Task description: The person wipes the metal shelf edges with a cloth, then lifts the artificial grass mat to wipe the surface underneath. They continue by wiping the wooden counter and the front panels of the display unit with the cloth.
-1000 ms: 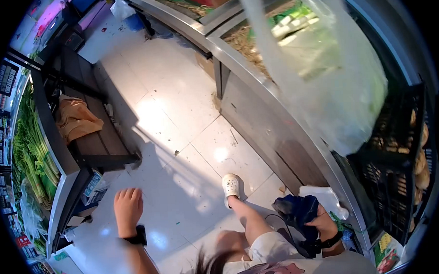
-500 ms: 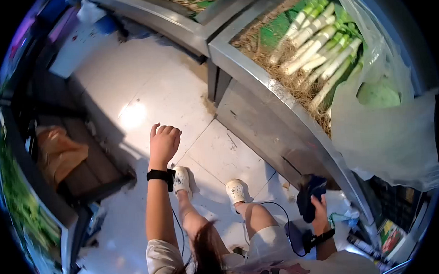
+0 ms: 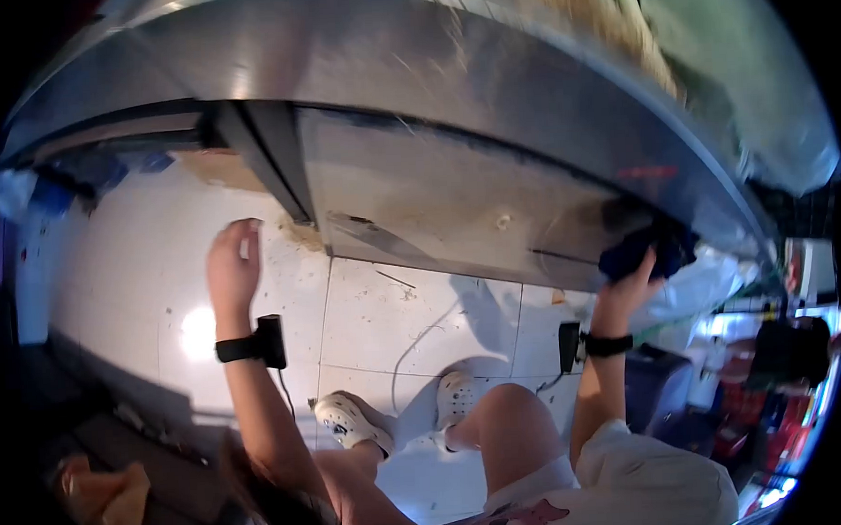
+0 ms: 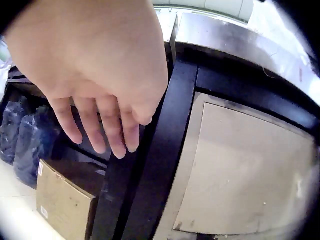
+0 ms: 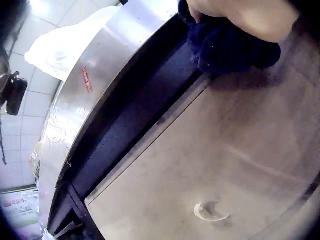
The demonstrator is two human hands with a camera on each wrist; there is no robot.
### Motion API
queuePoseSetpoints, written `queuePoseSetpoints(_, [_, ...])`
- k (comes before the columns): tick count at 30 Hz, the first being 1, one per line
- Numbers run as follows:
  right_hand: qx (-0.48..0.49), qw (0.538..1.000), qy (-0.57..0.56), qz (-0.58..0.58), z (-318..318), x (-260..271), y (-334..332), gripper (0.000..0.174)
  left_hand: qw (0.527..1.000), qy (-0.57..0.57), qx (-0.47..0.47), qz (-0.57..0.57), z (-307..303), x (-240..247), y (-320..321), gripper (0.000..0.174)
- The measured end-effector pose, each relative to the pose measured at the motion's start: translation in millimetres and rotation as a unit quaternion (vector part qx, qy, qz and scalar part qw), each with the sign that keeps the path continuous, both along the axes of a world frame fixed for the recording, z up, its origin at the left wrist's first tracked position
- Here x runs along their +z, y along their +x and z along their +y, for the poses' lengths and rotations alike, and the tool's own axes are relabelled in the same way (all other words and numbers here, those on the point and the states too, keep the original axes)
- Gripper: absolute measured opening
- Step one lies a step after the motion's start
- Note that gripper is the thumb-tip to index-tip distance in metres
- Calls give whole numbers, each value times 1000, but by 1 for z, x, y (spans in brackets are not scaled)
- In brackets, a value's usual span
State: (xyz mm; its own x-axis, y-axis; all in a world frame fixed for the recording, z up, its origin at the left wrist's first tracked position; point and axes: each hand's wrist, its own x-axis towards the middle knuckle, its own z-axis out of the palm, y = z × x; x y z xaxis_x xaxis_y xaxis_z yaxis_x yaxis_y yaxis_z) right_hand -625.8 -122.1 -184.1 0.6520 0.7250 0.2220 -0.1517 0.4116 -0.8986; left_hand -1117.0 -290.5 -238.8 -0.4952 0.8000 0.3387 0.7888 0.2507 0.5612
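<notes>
The right hand holds a bunched dark blue cloth against the upper right of the stand's side panel, below the metal rim. In the right wrist view the cloth touches the stained beige panel, partly covered by the hand. The left hand hangs in the air left of the panel, holding nothing. In the left wrist view that hand has its fingers loosely extended downward, in front of the dark frame.
The metal rim of the display stand curves across the top, with a plastic bag at the right. A cardboard box sits under the neighbouring stand. An orange-brown cloth lies at lower left, and tiled floor stretches below the panel.
The head view has turned and come closer to the stand's side panel. The right hand has brought the blue cloth up against the panel; the left hand stays empty and raised.
</notes>
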Motion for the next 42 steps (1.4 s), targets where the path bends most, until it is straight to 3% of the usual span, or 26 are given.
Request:
queuePoseSetpoints(4, [-41,994,97,34,24,-22,-27,55,996,82,-27,22,31,-24,-29,21])
queuePoseSetpoints(6, [-68,993,99,3,24,-19,-40,54,992,118,-24,38,46,-26,-32,24])
queuePoseSetpoints(9, [-9,976,218,-27,42,-33,-39,48,981,175,-47,66,61,-20,-28,27])
queuePoseSetpoints(10, [-48,967,248,-39,51,-35,-40,44,981,176,-57,52,62,-17,-25,28])
queuePoseSetpoints(12, [-70,965,250,-46,59,-38,-41,42,983,170,-67,26,67,-12,-23,30])
queuePoseSetpoints(13, [-36,964,263,-29,54,-36,-43,42,974,214,-75,30,70,-11,-19,25])
queuePoseSetpoints(18, [-18,971,234,-43,57,-43,-36,43,969,208,-115,73,61,12,1,25])
queuePoseSetpoints(29, [-141,966,192,-96,65,-38,-50,43,960,245,-126,52,47,35,4,27])
queuePoseSetpoints(33, [-132,968,201,-67,70,-42,-54,46,963,236,-127,41,44,42,9,29])
queuePoseSetpoints(36, [-115,970,171,-128,64,-51,-63,47,963,232,-131,38,42,48,12,30])
queuePoseSetpoints(37, [-175,946,157,-225,64,-58,-69,47,962,233,-135,43,42,49,11,30])
queuePoseSetpoints(38, [-165,931,172,-277,64,-65,-73,54,961,232,-140,46,41,49,12,30])
queuePoseSetpoints(42, [-166,889,159,-397,38,-63,-105,44,963,233,-131,39,40,51,18,30])
